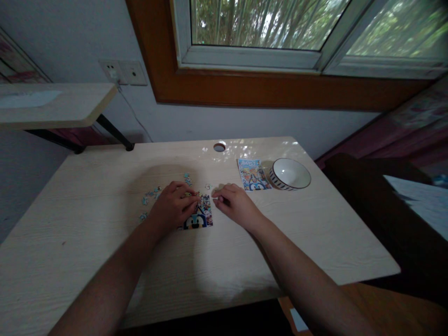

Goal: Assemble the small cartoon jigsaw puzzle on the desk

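A partly assembled jigsaw puzzle (pixel 198 221) with a blue cartoon face lies flat on the table. My left hand (pixel 172 205) covers its left side, fingers bent and pressed together at its upper edge. Just off the puzzle's right edge is my right hand (pixel 235 202), with thumb and fingertips curled close together. Whatever they pinch, if anything, is too small to make out. One loose puzzle piece (pixel 208 186) rests between the hands. Several more loose pieces (pixel 152 192) are scattered left of my left hand, and a small cluster (pixel 187 178) sits beyond it.
A printed picture sheet (pixel 254 175) with matching artwork lies to the right, beside a white bowl (pixel 291 173) with a striped outside. Near the table's (pixel 308 242) back edge is a round cable hole (pixel 219 147). A raised shelf (pixel 70 119) stands at the back left.
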Demonstrator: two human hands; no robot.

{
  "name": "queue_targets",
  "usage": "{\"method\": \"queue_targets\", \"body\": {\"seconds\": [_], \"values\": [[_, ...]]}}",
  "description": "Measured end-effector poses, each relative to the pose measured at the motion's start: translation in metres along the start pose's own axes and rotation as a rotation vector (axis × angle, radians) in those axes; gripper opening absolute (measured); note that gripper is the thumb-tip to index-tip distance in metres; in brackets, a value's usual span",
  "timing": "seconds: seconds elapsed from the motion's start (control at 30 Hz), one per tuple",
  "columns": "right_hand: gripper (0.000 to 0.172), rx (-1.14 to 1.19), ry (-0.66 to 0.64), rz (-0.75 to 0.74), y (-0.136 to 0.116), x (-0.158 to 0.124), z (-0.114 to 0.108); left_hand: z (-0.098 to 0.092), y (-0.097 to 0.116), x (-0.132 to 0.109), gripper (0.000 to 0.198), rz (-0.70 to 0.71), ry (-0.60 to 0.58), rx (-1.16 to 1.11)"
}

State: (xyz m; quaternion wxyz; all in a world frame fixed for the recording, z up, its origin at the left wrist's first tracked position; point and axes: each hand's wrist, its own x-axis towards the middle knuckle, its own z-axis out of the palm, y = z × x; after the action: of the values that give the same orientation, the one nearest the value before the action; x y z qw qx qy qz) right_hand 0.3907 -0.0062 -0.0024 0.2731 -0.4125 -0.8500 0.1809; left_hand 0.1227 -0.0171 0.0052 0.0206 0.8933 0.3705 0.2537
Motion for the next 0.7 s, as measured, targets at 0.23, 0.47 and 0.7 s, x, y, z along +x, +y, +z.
{"method": "queue_targets", "body": {"seconds": [0.23,0.47,0.7], "values": [[0.013,0.025,0.096,0.042,0.003,0.0,-0.004,0.001,-0.004,-0.001,0.02,-0.021,0.026,0.031],[0.036,-0.157,0.068,0.036,-0.002,0.003,0.001,0.001,-0.001,0.0,0.025,-0.021,-0.031,0.039],[0.037,-0.278,0.033,-0.02,-0.009,0.005,0.008,0.003,-0.001,-0.001,0.027,-0.031,-0.057,0.062]]}}
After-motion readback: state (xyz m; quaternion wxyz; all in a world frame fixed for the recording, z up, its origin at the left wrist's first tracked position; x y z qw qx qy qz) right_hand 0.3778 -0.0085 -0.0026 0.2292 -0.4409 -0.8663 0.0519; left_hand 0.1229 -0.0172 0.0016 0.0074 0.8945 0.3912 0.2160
